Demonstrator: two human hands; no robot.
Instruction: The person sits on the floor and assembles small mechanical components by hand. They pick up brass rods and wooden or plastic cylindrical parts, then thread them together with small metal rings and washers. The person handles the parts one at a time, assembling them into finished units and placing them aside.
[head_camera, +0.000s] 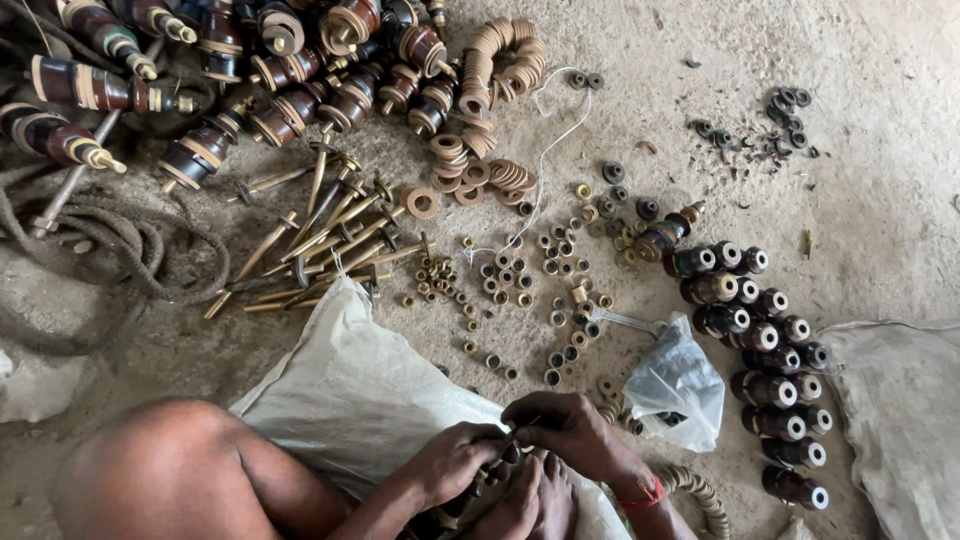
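Over a white sack (350, 390), left hand (450, 465) and right hand (575, 435) together pinch one small part, two rows of dark insulators (765, 370) nearby.

A white woven sack (350, 390) lies on the dirt floor (880, 180). Above it spread brass rods (320, 240) and small brass nuts (520, 280); beyond those, assembled brown insulators (250, 70). To its right lie a clear plastic bag (680, 385) and rows of brown bushings (765, 360).
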